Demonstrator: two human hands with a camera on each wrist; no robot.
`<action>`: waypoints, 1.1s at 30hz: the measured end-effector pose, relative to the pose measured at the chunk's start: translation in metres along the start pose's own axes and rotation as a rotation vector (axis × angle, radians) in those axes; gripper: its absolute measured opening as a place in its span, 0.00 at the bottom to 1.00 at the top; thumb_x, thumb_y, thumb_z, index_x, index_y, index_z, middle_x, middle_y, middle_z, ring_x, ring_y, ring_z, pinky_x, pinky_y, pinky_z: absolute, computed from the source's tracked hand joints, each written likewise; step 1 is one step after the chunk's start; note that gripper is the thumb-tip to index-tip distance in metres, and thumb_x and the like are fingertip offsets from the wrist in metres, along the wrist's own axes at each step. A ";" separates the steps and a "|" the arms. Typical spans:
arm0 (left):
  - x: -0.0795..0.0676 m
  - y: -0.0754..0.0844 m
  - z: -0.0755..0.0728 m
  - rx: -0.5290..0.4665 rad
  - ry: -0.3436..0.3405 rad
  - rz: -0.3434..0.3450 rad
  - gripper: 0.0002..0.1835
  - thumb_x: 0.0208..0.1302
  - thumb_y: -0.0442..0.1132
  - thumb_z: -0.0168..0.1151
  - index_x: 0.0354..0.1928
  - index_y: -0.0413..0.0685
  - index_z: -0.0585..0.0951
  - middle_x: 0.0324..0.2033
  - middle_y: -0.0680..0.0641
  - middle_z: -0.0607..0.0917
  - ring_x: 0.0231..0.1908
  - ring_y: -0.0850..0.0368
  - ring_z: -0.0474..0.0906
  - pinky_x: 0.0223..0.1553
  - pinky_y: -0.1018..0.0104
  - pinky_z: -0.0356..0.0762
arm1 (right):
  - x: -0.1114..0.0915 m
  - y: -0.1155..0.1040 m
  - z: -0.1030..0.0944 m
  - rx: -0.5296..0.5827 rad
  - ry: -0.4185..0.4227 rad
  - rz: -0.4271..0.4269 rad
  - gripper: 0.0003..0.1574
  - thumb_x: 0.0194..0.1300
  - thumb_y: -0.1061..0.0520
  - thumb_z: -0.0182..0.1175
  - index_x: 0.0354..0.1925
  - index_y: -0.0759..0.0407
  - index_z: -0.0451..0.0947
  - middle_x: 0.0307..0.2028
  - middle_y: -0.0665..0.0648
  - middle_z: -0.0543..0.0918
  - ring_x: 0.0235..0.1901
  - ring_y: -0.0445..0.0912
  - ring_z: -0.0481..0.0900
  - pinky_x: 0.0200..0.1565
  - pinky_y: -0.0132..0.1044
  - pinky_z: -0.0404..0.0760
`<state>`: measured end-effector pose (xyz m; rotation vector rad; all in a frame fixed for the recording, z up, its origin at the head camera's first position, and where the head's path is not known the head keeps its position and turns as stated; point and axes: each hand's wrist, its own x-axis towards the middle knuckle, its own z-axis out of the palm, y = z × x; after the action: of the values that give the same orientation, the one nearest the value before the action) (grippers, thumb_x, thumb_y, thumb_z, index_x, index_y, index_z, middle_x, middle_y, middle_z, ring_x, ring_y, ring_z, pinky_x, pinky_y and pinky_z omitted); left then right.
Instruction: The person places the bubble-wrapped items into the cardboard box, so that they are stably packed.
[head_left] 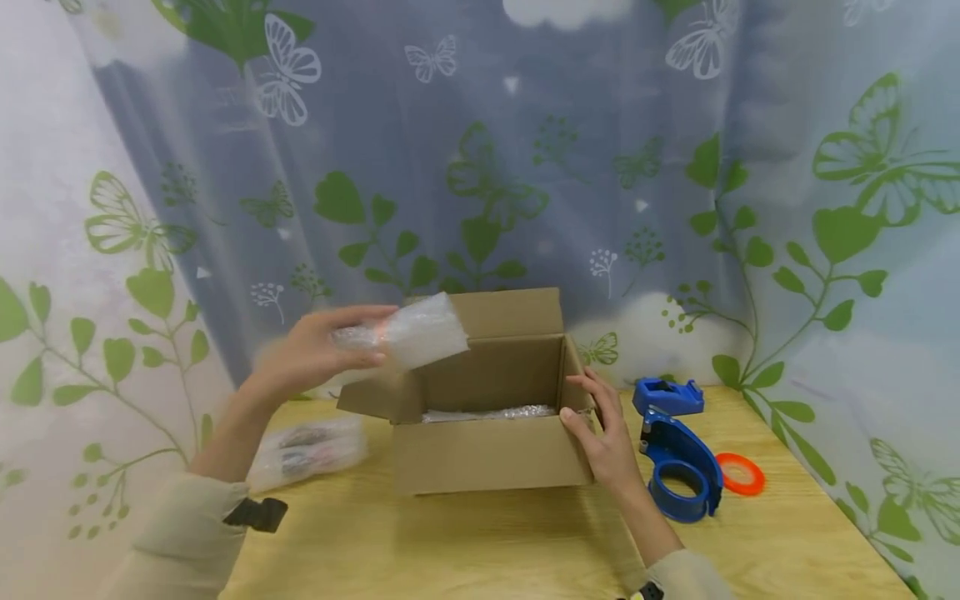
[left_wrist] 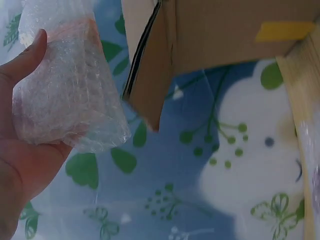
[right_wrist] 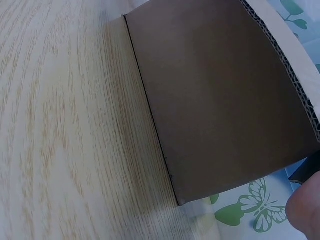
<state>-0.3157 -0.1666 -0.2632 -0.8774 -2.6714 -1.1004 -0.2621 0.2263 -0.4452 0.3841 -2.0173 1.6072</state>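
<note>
My left hand [head_left: 300, 354] holds up a bubble-wrapped bundle [head_left: 431, 329] with an orange-red band around it, above the left side of an open cardboard box [head_left: 491, 457]. In the left wrist view, the thumb lies across the bundle [left_wrist: 70, 95] and the fingers pass behind it; what is wrapped inside is unclear. My right hand [head_left: 611, 442] grips the box's right side by its flap, thumb toward the front. Clear bubble wrap [head_left: 495, 413] shows inside the box. In the right wrist view, only one fingertip [right_wrist: 305, 205] appears beside the cardboard [right_wrist: 225, 105].
Another bubble-wrapped bundle [head_left: 311, 450] lies on the wooden table [head_left: 450, 550] left of the box. To the right are a small blue tape dispenser [head_left: 667, 397], a blue hand-held tape dispenser [head_left: 701, 454] and an orange-red tape roll [head_left: 742, 475]. A patterned curtain [head_left: 480, 108] hangs behind.
</note>
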 end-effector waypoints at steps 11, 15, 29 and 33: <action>0.042 0.014 0.066 0.001 -0.069 0.076 0.31 0.60 0.55 0.77 0.66 0.79 0.79 0.61 0.59 0.84 0.66 0.51 0.76 0.64 0.43 0.75 | 0.002 0.000 0.000 -0.005 0.007 0.018 0.29 0.74 0.58 0.62 0.71 0.53 0.72 0.80 0.59 0.55 0.80 0.60 0.49 0.74 0.72 0.49; 0.048 0.010 0.089 -0.020 -0.091 0.072 0.32 0.59 0.54 0.78 0.66 0.79 0.79 0.63 0.63 0.82 0.66 0.54 0.75 0.65 0.47 0.74 | 0.002 0.000 0.001 -0.008 0.011 0.010 0.29 0.74 0.58 0.63 0.70 0.53 0.72 0.79 0.59 0.56 0.79 0.60 0.49 0.73 0.72 0.50; 0.060 -0.008 0.138 -0.015 -0.132 0.063 0.34 0.59 0.48 0.79 0.68 0.65 0.80 0.65 0.54 0.82 0.67 0.47 0.75 0.67 0.46 0.73 | -0.001 -0.001 0.003 0.002 0.014 -0.011 0.28 0.75 0.58 0.62 0.70 0.53 0.72 0.79 0.59 0.57 0.80 0.58 0.49 0.75 0.70 0.48; 0.062 -0.012 0.145 0.020 -0.146 0.088 0.34 0.59 0.46 0.79 0.69 0.61 0.80 0.64 0.52 0.83 0.53 0.47 0.84 0.64 0.47 0.76 | 0.000 -0.001 0.002 -0.012 0.021 -0.004 0.28 0.74 0.59 0.62 0.70 0.54 0.72 0.79 0.61 0.56 0.80 0.59 0.50 0.74 0.71 0.49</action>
<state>-0.3586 -0.0455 -0.3562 -1.1011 -2.7227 -1.0266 -0.2617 0.2243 -0.4446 0.3660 -2.0082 1.5899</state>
